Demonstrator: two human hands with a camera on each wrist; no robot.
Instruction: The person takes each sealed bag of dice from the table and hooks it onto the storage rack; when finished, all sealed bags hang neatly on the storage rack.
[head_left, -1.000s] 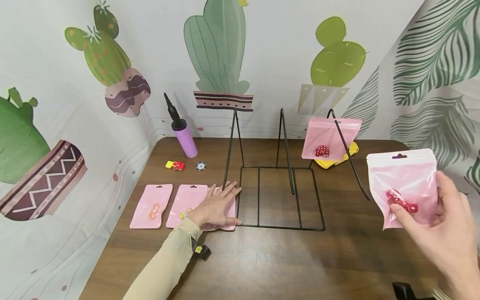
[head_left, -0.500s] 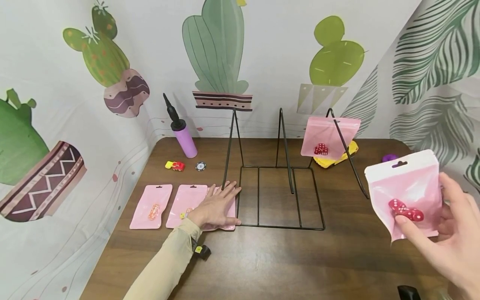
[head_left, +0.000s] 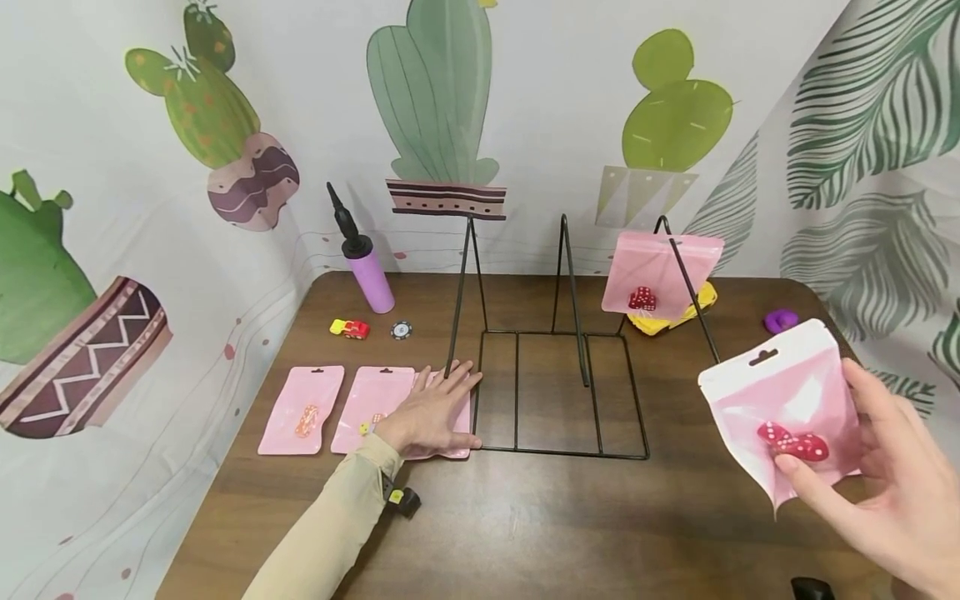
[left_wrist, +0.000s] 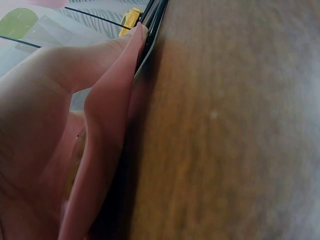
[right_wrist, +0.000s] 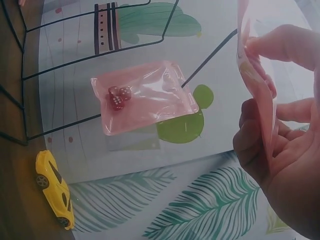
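- The right hand (head_left: 896, 492) holds a pink pouch (head_left: 787, 408) in the air, thumb on its front near the bottom, fingers curled behind; the pouch hangs over the tabletop's (head_left: 600, 525) right front part, touching nothing else.
- The pouch tilts, its white top strip and hang slot pointing up and left; two red dice (head_left: 793, 442) sit low inside, just above the thumb.
- In the right wrist view the pouch (right_wrist: 257, 80) shows edge-on, pinched between thumb and fingers (right_wrist: 260, 145).
- Between this pouch and the wire rack (head_left: 558, 392) lies bare tabletop; the rack's right arm (head_left: 693, 304) slopes down toward the pouch's top corner, near but apart.
- A second pouch (head_left: 658, 275) with red dice hangs at the top of that arm, in front of a yellow toy car (head_left: 705, 302).
- A purple bit (head_left: 782, 320) lies by the tabletop's right edge, behind the held pouch.
- The left hand (head_left: 435, 408) lies flat, fingers spread, pressing a pouch (head_left: 457, 425) just left of the rack's base; fingertips touch the rack's front left upright.
- Two more pouches (head_left: 303, 410) lie flat in a row to the left, near the tabletop's left edge.
- Behind them sit a small red and yellow car (head_left: 351, 329), a chip (head_left: 402, 331) and a purple pump (head_left: 363, 267) by the backdrop corner.
- The tabletop's front middle is bare wood.
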